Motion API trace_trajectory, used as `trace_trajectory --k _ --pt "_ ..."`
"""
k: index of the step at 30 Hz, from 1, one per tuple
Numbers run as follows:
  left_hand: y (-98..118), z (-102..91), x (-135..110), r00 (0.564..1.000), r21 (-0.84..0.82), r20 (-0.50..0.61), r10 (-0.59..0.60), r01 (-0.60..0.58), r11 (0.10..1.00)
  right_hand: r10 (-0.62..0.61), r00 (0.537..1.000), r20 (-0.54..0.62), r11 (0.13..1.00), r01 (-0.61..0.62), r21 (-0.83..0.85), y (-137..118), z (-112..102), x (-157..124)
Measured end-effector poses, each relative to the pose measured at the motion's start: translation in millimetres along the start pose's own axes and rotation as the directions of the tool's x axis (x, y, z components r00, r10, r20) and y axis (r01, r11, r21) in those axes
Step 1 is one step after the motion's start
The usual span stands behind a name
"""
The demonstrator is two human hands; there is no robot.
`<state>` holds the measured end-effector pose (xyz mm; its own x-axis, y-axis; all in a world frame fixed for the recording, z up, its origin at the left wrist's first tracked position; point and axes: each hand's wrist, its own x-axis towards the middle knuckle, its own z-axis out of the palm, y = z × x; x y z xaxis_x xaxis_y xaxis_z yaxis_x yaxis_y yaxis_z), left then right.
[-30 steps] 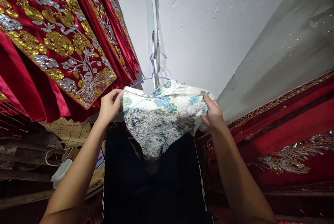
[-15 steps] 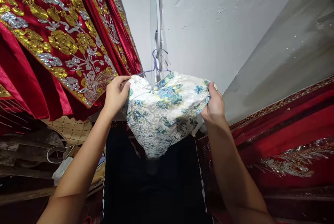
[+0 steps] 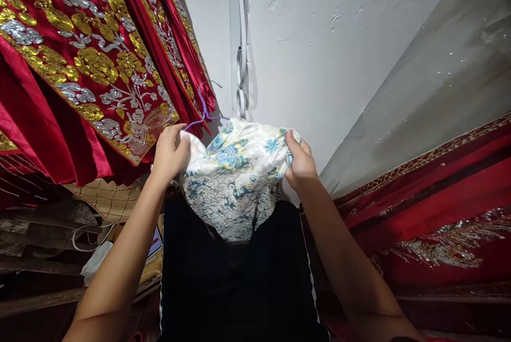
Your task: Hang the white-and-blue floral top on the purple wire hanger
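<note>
A white floral garment (image 3: 235, 182) with blue, green and yellow flowers hangs on a purple hanger (image 3: 204, 110) in front of me. My left hand (image 3: 171, 153) pinches its left shoulder, thumb and fingers closed on the cloth. At the other shoulder, by the pale blue sleeve edge, my right hand (image 3: 300, 158) grips the fabric with the thumb on top. The hanger's hook stands up free, left of the white curled metal bracket (image 3: 240, 65) on the wall. The hanger's lower part is hidden inside the garment.
Red garments with gold and silver sequin embroidery (image 3: 99, 55) hang close on my left. To the right, a red beaded garment (image 3: 439, 241) lies below a translucent cover (image 3: 419, 97). A white cable (image 3: 75, 238) and a phone-like screen (image 3: 155, 243) are at lower left.
Both hands have shifted left with the garment and its hanger. The hook has moved from the metal bracket towards the red garments, and the hanger now tilts.
</note>
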<state>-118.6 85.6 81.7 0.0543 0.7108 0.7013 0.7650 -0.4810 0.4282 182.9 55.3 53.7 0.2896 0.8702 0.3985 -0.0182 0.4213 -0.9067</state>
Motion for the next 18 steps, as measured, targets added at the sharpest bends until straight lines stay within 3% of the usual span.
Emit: trace_trajectory --k 3,4,5,6,7,8,9,10,11,12,13,14,15,16,17,18 --pt "4 -1.4 -13 1.000 -0.026 -0.013 0.012 -0.012 1.000 0.092 0.984 0.153 0.993 -0.102 0.056 -9 -2 -24" --pt "7 -2.6 -17 1.000 -0.056 0.016 0.010 -0.009 0.998 0.093 0.957 0.274 0.993 -0.110 0.047 -13 -8 -31" --pt "10 -3.9 -21 0.998 -0.101 0.056 -0.001 0.007 0.995 0.081 0.890 0.449 0.993 -0.109 0.037 -18 -16 -36" --pt "13 -5.1 -23 0.995 -0.159 0.095 -0.015 0.030 0.987 0.052 0.754 0.655 0.994 -0.101 0.037 -25 -24 -40" --pt "17 -6.1 -25 0.992 -0.220 0.125 -0.022 0.050 0.974 0.011 0.528 0.849 0.994 -0.098 0.047 -31 -33 -41" --pt "22 -6.7 -25 0.990 -0.278 0.139 -0.017 0.056 0.959 -0.032 0.259 0.965 0.992 -0.111 0.063 -38 -40 -41" --pt "27 -6.9 -26 0.991 -0.332 0.135 0.003 0.042 0.942 -0.071 0.040 0.997 0.987 -0.141 0.076 -44 -45 -40" --pt "33 -6.6 -26 0.991 -0.384 0.127 0.043 0.009 0.923 -0.093 -0.068 0.993 0.981 -0.175 0.080 -48 -48 -38" --pt "40 -6.0 -27 0.987 -0.435 0.128 0.099 -0.034 0.900 -0.078 -0.059 0.995 0.980 -0.189 0.065 -50 -48 -35" --pt "49 -5.0 -27 0.976 -0.483 0.143 0.167 -0.079 0.872 -0.023 0.054 0.998 0.984 -0.175 0.032 -49 -46 -33" --pt "59 -3.8 -29 0.955 -0.529 0.170 0.243 -0.120 0.840 0.054 0.236 0.970 0.990 -0.137 -0.021 -45 -42 -31" --pt "70 -2.4 -31 0.923 -0.571 0.209 0.323 -0.153 0.807 0.113 0.436 0.893 0.993 -0.081 -0.086 -38 -36 -29" --pt "81 -1.1 -33 0.878 -0.610 0.256 0.405 -0.179 0.772 0.137 0.603 0.786 0.987 -0.019 -0.158 -28 -30 -27" --pt "92 -0.2 -36 0.821 -0.648 0.305 0.483 -0.192 0.737 0.128 0.714 0.688 0.975 0.036 -0.219 -18 -23 -25" --pt "103 0.3 -39 0.760 -0.685 0.348 0.549 -0.193 0.702 0.094 0.774 0.626 0.965 0.085 -0.250 -7 -17 -23" --pt "112 -0.1 -42 0.705 -0.719 0.381 0.598 -0.180 0.671 0.058 0.795 0.603 0.960 0.122 -0.252 3 -13 -22"
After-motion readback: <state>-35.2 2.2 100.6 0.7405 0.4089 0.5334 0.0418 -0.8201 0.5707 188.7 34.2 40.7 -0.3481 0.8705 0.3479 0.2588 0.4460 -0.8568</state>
